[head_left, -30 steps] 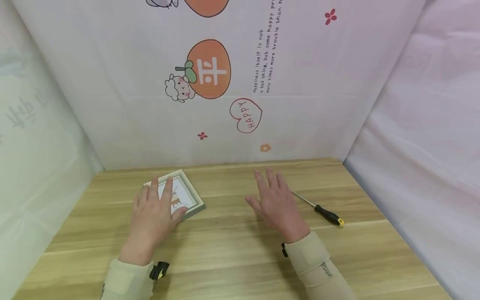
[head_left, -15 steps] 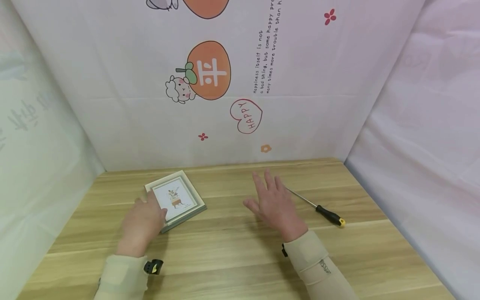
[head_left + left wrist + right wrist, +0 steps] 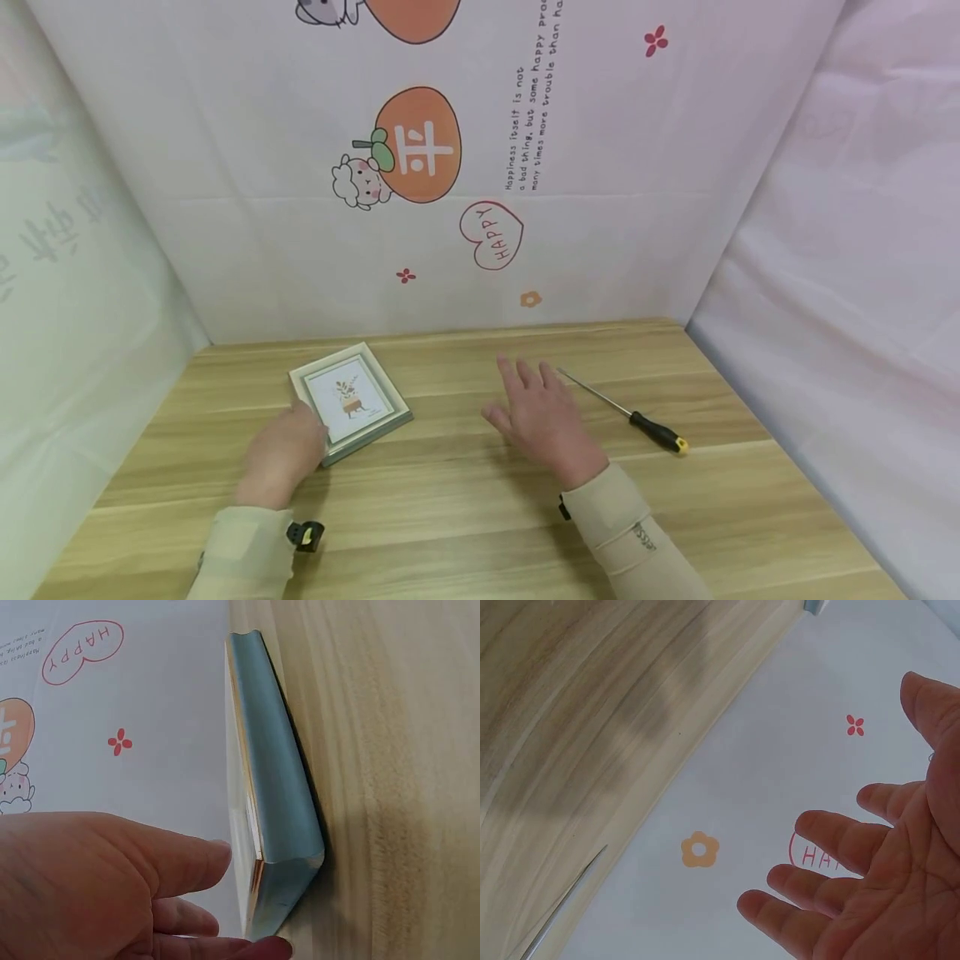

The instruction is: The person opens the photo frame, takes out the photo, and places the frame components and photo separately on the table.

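A small picture frame (image 3: pixel 350 398) lies at an angle on the table, face up, with a plant print inside a cream border. At its near left edge is my left hand (image 3: pixel 283 450), fingers partly bent. The left wrist view shows the thumb (image 3: pixel 195 862) just off the frame's face, and a fingertip (image 3: pixel 270 949) by the bluish side of the frame (image 3: pixel 277 765); whether it touches is unclear. My right hand (image 3: pixel 542 425) hovers over the table, fingers spread, holding nothing. To its right lies a screwdriver (image 3: pixel 657 432) with a black and yellow handle; its thin shaft (image 3: pixel 562 904) shows in the right wrist view.
The wood-grain table (image 3: pixel 442 517) ends at a white printed cloth (image 3: pixel 600 208) hanging behind it. Pale cloth walls stand along the left side (image 3: pixel 90 333) and the right side (image 3: pixel 840 333).
My left hand has drawn back from above the picture frame to its near left edge, its fingers more bent. My right hand has shifted slightly left. The frame and screwdriver have stayed put.
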Tool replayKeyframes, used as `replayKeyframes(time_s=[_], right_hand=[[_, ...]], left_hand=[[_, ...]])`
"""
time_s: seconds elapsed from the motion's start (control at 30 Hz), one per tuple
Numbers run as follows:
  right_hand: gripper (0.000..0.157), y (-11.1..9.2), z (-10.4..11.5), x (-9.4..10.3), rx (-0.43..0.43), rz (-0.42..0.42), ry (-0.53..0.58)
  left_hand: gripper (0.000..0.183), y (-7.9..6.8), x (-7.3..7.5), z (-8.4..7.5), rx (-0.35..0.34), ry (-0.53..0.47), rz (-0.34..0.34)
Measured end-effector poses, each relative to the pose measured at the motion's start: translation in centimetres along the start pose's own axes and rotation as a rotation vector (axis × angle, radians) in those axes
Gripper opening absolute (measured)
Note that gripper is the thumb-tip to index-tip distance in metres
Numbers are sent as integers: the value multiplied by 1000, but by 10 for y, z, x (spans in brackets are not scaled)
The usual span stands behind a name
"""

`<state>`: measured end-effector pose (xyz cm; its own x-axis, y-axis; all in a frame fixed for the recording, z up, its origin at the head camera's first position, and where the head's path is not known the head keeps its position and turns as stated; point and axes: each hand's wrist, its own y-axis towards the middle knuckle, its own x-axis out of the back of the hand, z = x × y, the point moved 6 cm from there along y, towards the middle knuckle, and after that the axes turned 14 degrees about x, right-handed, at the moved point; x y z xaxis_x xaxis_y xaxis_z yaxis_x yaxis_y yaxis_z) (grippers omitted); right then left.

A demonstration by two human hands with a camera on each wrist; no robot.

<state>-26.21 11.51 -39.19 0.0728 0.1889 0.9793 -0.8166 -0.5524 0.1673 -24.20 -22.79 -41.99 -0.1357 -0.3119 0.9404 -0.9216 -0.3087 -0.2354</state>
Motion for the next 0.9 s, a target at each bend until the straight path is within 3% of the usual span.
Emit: replayKeyframes(time_s=[0.2, 0.5, 0.9], right_hand=[[80, -1, 1, -3, -10, 6, 4], [76, -3, 5, -6, 23, -6, 0], [70, -2, 10, -10, 74, -45, -18]], left_hand=[[37, 3, -7, 0, -27, -35, -8], [40, 2, -12, -7, -93, 1, -77], [31, 7, -20, -8, -81, 0, -74]])
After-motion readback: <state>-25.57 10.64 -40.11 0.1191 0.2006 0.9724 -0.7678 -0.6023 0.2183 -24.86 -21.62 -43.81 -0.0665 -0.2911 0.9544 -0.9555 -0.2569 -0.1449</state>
